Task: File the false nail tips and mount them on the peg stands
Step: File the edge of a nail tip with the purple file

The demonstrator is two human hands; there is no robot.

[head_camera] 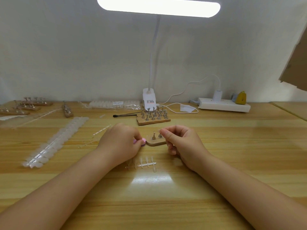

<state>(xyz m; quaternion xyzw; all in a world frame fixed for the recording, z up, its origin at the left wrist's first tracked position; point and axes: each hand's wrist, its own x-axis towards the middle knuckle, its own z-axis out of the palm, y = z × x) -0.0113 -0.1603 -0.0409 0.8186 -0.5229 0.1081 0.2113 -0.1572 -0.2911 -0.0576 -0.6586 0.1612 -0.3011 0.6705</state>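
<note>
Pink file [141,142] sits gripped in the left hand [122,143], beside the wooden stand [155,143]. The right hand [181,142] pinches a clear tip [159,130] over a metal peg [160,135]; mounting appears underway. Next move likely demands pressing the tip squarely onto the peg. Further translucent tips [147,164] lie near.

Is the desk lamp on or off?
On. The desk lamp head glows bright white overhead and throws a glare patch on the table below.
</note>
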